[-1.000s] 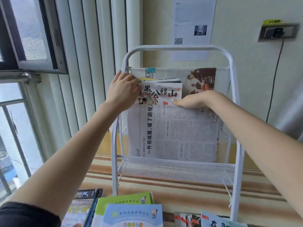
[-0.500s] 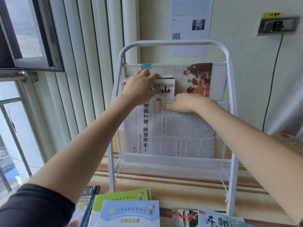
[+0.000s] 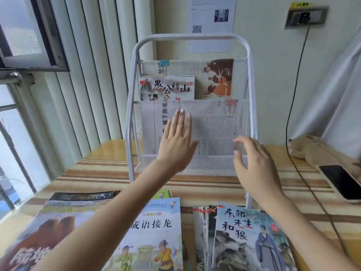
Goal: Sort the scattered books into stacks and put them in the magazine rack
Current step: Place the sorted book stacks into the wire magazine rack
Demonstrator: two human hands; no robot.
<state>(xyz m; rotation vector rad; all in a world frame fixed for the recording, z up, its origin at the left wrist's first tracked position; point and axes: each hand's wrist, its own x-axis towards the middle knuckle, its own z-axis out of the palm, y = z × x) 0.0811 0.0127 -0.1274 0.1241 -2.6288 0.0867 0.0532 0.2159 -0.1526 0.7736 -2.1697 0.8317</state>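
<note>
A white wire magazine rack (image 3: 251, 61) stands on the table against the wall. A small stack of thin books (image 3: 167, 88) with black brush lettering sits in its upper pocket, left side, in front of a clipped newspaper. Another clipped newspaper (image 3: 213, 130) fills the lower pocket. My left hand (image 3: 176, 139) hovers flat with straight fingers before the lower pocket, holding nothing. My right hand (image 3: 254, 163) floats lower right with loosely bent fingers, also empty. Near me lie a blue picture book (image 3: 154, 231), a fanned stack of thin books (image 3: 244, 237) and a large animal book (image 3: 48, 229).
A phone (image 3: 343, 181) lies at the table's right edge, with a black cable (image 3: 297, 94) running up to a wall socket. A tan object (image 3: 304, 146) rests behind it. A window and vertical blinds line the left side. The table carries a striped cloth (image 3: 97, 175).
Both hands have let go of the small stack in the upper pocket and drawn back and down toward me. The view has tilted down, showing more books on the table.
</note>
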